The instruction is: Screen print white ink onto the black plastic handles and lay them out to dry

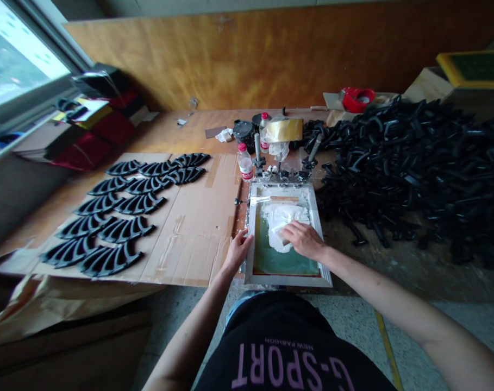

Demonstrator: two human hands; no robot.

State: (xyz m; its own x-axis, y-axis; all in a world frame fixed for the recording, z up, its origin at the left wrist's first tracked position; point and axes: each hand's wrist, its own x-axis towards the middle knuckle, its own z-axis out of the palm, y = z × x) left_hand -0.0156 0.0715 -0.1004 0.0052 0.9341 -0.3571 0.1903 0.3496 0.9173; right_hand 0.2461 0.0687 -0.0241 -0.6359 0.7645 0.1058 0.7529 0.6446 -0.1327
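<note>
In front of me a silver-edged screen printing frame [324, 274] with a green mesh lies flat on its hinged stand. White ink [274, 216] is spread over the mesh's upper middle. My right hand [302, 239] is closed around a small squeegee [280, 232] smeared with white, pressed to the mesh at the ink's edge. A flat stick [284, 199] rests across the frame's far end. My left hand [239, 248] grips the frame's left side, fingers curled against the edge; what lies under its fingers is hidden.
On a cardboard sheet [189, 217] at left lie rows of black curved pieces [110, 259]. A large heap of black parts [405, 163] fills the right side. Behind the frame stand bottles with red caps [245, 163], a dark tub [243, 133] and hinge clamps [283, 175]. A red tape dispenser [357, 100] sits farther back.
</note>
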